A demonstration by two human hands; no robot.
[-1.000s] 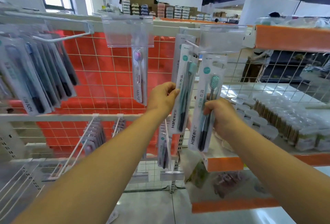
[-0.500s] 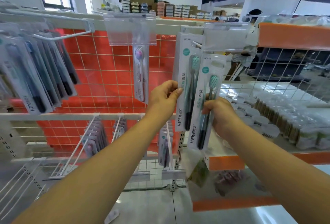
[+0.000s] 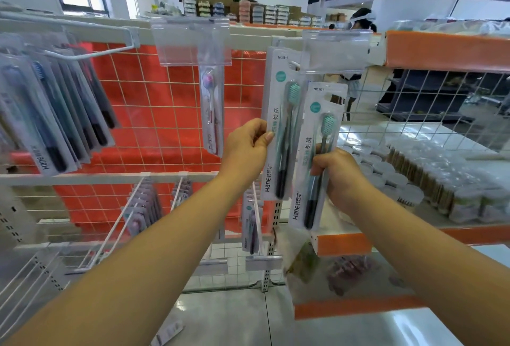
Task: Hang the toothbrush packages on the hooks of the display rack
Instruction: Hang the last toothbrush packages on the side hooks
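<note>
Two white Hane toothbrush packages with teal-headed brushes are up at the rack. My left hand [image 3: 248,147] pinches the left edge of the upper package [image 3: 281,124], whose top reaches the white hook [image 3: 294,64] under a clear label holder [image 3: 335,51]. My right hand [image 3: 338,177] grips the lower package [image 3: 313,158] around its middle, just right of and below the first. Whether the upper package's hole sits on the hook I cannot tell.
A pink toothbrush pack [image 3: 211,113] hangs alone on the middle hook. Several dark-brush packs [image 3: 55,122] fill the left hook. Lower hooks [image 3: 143,202] hold more packs. Right of the rack an orange-edged shelf [image 3: 447,47] and wire grid [image 3: 430,108] enclose stacked clear tubs [image 3: 408,177]. A person [image 3: 358,22] stands far behind.
My left hand has turned the upper package to face me and raised it towards the hook. My right hand stays in place with the lower package.
</note>
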